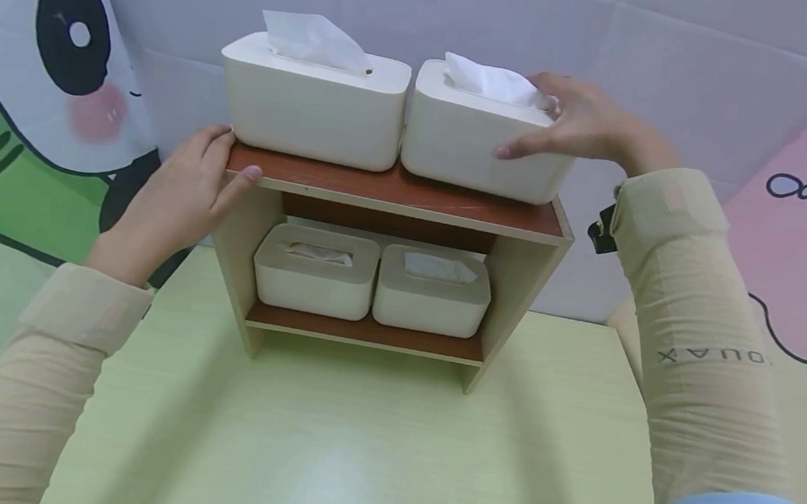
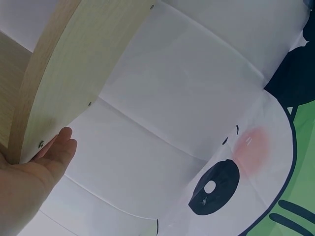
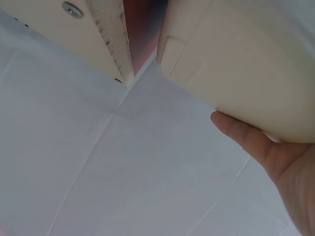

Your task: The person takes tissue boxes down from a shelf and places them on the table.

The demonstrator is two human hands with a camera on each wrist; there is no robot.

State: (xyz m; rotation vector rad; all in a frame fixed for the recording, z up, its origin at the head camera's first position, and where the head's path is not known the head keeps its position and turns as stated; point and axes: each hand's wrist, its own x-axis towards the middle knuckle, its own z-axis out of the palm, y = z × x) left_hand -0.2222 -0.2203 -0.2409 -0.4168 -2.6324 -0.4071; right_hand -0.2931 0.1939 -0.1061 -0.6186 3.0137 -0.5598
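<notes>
A small wooden shelf point(image 1: 408, 196) with reddish-brown boards stands in front of me in the head view. My left hand point(image 1: 178, 192) grips its upper left corner, thumb over the front edge and fingers along the side panel point(image 2: 74, 69). On the top board, my right hand point(image 1: 587, 124) holds the right-hand white tissue box point(image 1: 463, 145) by its right end, thumb on the front face and fingers over the top. A tissue sticks out of its slot. Beside it sits another white tissue box point(image 1: 314, 116), also with a tissue raised.
Two more tissue boxes, a left one point(image 1: 314, 288) and a right one point(image 1: 431, 306), sit side by side on the lower board. The shelf stands on a pale table point(image 1: 358, 440). Behind is a light wall covering point(image 1: 468, 9) with cartoon figures at both sides.
</notes>
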